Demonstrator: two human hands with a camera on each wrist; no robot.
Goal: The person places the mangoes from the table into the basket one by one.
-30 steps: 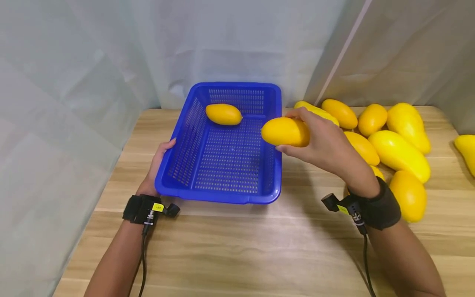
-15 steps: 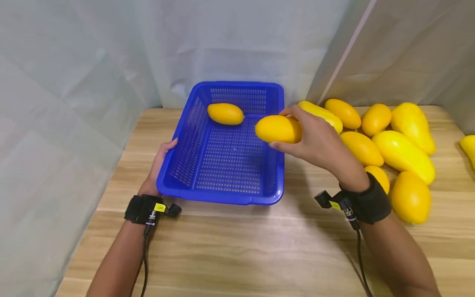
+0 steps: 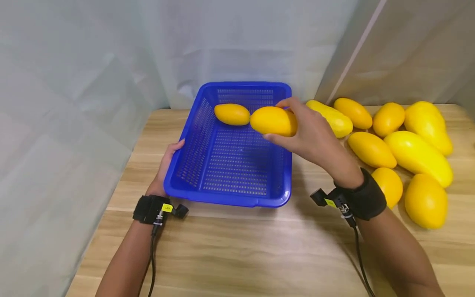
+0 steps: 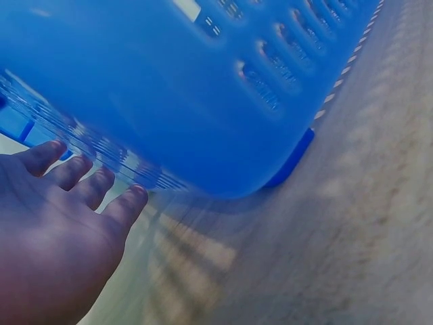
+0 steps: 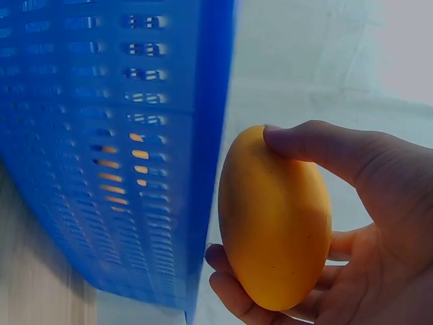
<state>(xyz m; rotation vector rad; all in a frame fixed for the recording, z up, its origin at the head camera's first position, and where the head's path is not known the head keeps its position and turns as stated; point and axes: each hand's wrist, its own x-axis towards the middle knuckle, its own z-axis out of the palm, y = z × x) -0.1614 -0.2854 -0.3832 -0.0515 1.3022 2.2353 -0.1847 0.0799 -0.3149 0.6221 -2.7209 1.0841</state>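
Observation:
A blue plastic basket [image 3: 226, 199] with slotted walls stands on the table. Its left side meets my left hand [image 3: 167, 159], whose fairly straight fingers [image 4: 84, 169] touch the outer wall in the left wrist view. One yellow-orange mango [image 3: 232, 114] lies inside at the far left. My right hand [image 3: 311, 130] grips a second mango [image 3: 273, 121] between thumb and fingers, over the right part of the basket. In the right wrist view the gripped mango [image 5: 274, 223] shows above the basket rim [image 5: 213, 135], with fingers wrapped partly behind it.
To the right of the basket, several yellow and orange mangoes [image 3: 372, 149] lie in a loose group on the wooden table [image 3: 237, 251]. A pale sheet [image 3: 241, 41] hangs behind the table and along its left edge. A cable [image 3: 358, 251] trails from each wrist strap.
My right hand has carried the gripped mango left and farther over the basket, closer to the one inside. The left hand stays at the basket's side. The head view has shifted slightly.

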